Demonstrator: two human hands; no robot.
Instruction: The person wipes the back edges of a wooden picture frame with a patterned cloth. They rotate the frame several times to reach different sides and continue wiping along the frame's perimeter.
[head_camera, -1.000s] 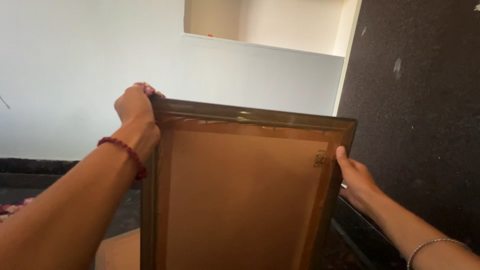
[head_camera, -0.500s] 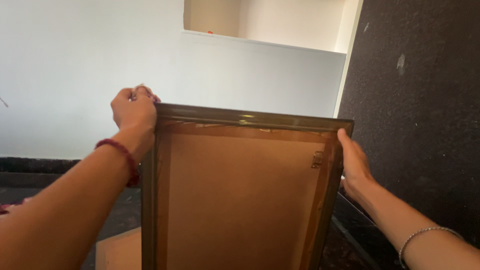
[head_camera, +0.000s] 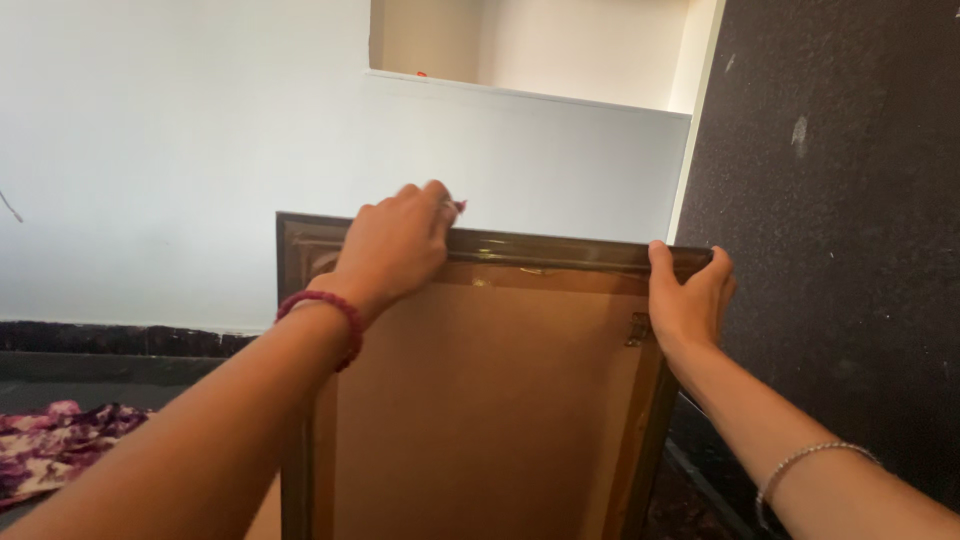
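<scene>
- The frame (head_camera: 480, 400) stands upright with its brown backing board toward the camera; both hands hold it along the top edge, so most of its weight hangs below the grip.
- Risk: nothing supports the lower part in view, and it runs out of the picture. With both grips high, the bottom could swing away or knock whatever is below; I judge that the likeliest slip.
- Risk: the dark wall (head_camera: 840, 250) lies just beyond the right grip. A small push that way could scrape the corner or pinch the fingers against it.
- Risk: if glass fills the far face, which cannot be seen from here, a drop would break it.
- Left hand (head_camera: 393, 250): curled shut over the top rail, a little in from the left corner, fingers hooked over the far side, with something small and pinkish at the fingertips, too small to tell. A red bracelet (head_camera: 330, 315) sits on the wrist below the grip.
- Right hand (head_camera: 688, 295): closed on the top right corner, thumb on the near face, fingers wrapped round the rail. A small metal clip (head_camera: 636, 330) sits on the backing just inside this grip.
- A patterned cloth (head_camera: 50, 445) lies well below and left of the left grip.
</scene>
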